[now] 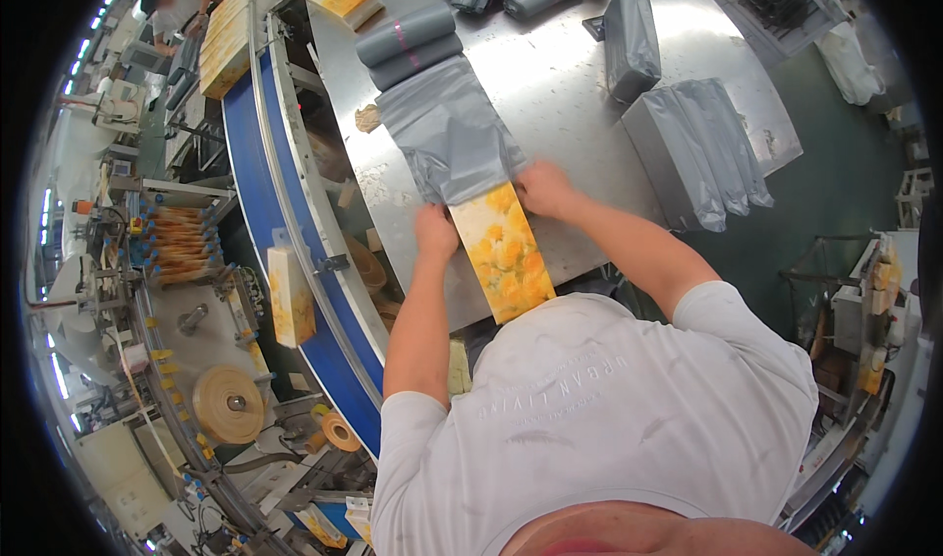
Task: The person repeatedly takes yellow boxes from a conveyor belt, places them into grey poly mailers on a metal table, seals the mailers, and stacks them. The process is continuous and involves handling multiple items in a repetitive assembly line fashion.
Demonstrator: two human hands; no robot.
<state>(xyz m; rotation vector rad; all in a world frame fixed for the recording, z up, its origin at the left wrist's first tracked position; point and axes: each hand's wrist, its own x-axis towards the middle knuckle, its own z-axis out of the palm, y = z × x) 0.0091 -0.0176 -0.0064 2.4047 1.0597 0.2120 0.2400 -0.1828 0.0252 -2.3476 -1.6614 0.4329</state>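
Note:
Between my hands lies a long pack (pixel 506 251) with a yellow floral print, its near end close to my shirt. Its far end reaches into the mouth of a grey plastic bag (pixel 447 129) that is spread, wrinkled, on the metal table (pixel 580 129). My left hand (pixel 435 230) is closed at the left corner of the bag's mouth, beside the pack. On the opposite side my right hand (pixel 543 189) has its fingers curled at the bag's right edge. The fingertips of both hands are partly hidden.
Rolled grey bags (pixel 408 45) lie beyond the spread bag. Grey-wrapped packs (pixel 678 153) stand at the table's right edge, another wrapped pack (pixel 632 45) behind them. At left runs a blue conveyor (pixel 257 148) carrying floral packs (pixel 292 296). Far left, a person (pixel 179 11) works.

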